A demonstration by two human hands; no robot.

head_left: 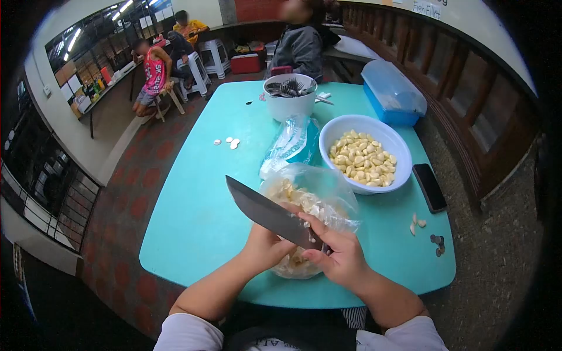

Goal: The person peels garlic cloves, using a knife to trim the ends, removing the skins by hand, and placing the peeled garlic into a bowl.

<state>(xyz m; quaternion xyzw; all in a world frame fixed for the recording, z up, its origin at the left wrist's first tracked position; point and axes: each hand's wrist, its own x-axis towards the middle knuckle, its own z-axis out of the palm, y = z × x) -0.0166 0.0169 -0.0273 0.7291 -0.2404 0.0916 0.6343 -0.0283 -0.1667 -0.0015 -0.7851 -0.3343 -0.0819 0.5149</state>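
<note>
My right hand (341, 251) grips a wide-bladed kitchen knife (263, 210) near its handle, with the blade slanting up to the left. Close against it, my left hand (262, 248) is closed behind the blade; its fingertips and whatever they hold are mostly hidden. Both hands are over a clear plastic bag (339, 196) with papery garlic skins in it. Beyond the bag, to the right, a pale basin (404, 159) holds many peeled garlic cloves (362, 161). A few loose cloves (413, 227) lie on the table to the right of my right hand.
The turquoise table (193, 216) carries a white bucket of dark utensils (287, 108), a plastic packet (295, 140), a blue lidded box (393, 93), a phone (429, 187) and coins (233, 143). One person (298, 50) sits at the far side; others sit at back left.
</note>
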